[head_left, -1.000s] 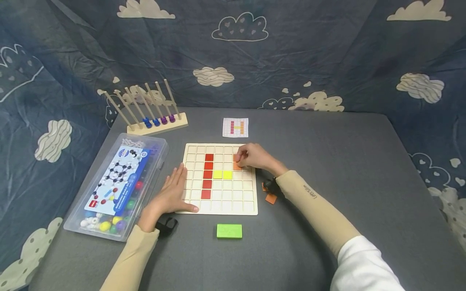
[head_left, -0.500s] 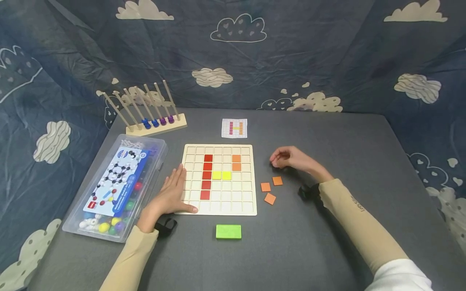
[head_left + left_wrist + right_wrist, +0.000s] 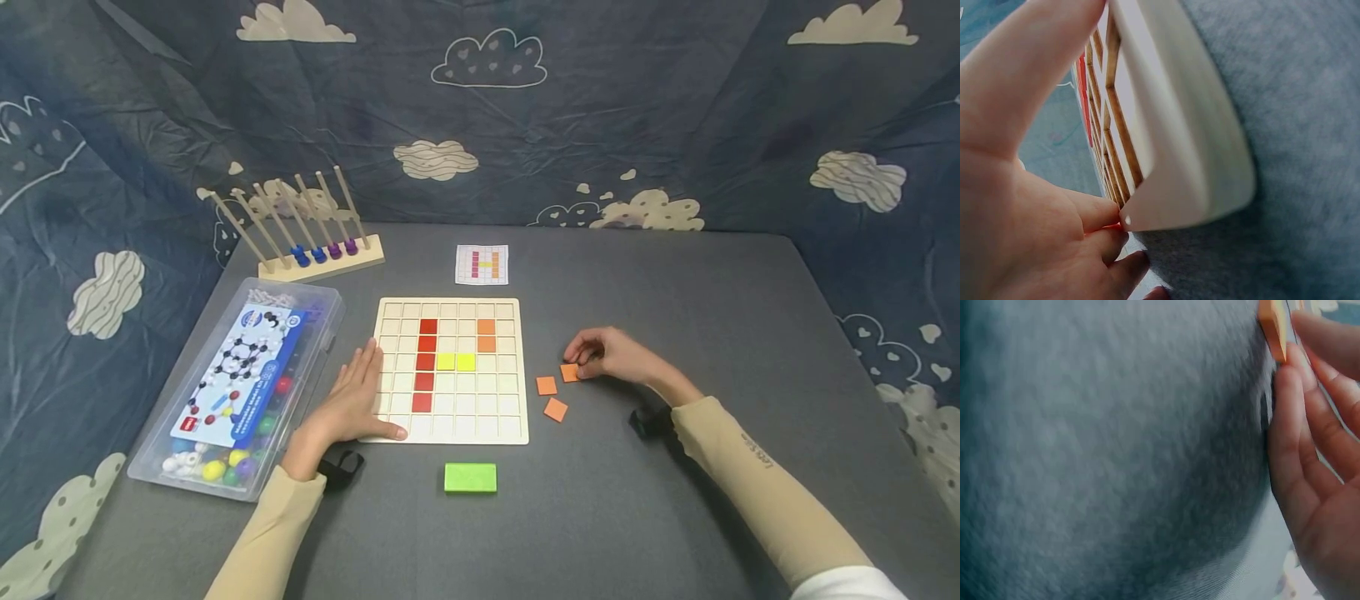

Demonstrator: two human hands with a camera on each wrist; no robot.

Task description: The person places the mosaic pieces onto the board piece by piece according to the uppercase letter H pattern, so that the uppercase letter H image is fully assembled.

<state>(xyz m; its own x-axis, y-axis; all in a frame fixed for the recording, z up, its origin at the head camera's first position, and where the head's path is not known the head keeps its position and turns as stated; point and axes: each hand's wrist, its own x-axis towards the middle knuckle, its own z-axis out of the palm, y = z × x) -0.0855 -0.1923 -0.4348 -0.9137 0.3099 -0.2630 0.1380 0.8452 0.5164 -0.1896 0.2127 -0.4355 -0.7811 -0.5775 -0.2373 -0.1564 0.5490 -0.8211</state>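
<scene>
A wooden grid board (image 3: 498, 425) holds a column of red tiles (image 3: 425, 362), two yellow tiles (image 3: 456, 362) and two orange tiles (image 3: 487, 336). My left hand (image 3: 351, 402) rests spread along the board's left edge, thumb at the front corner; the left wrist view shows that corner (image 3: 1179, 200) between thumb and fingers. Right of the board, my right hand (image 3: 618, 354) is low over the table, fingertips and thumb at a loose orange tile (image 3: 569, 372). In the right wrist view, this tile (image 3: 1274, 328) is right at the fingertips, with the thumb and fingers apart.
Two more loose orange tiles (image 3: 546, 386) lie between board and right hand. A green block (image 3: 470, 478) sits in front of the board and a printed pattern card (image 3: 482, 265) behind it. At left are a clear case of beads (image 3: 292, 400) and a pegged bead stand (image 3: 330, 263).
My right hand has left the board, leaving two orange tiles there, swung right and then come down toward the loose orange tile. The left hand stays in place.
</scene>
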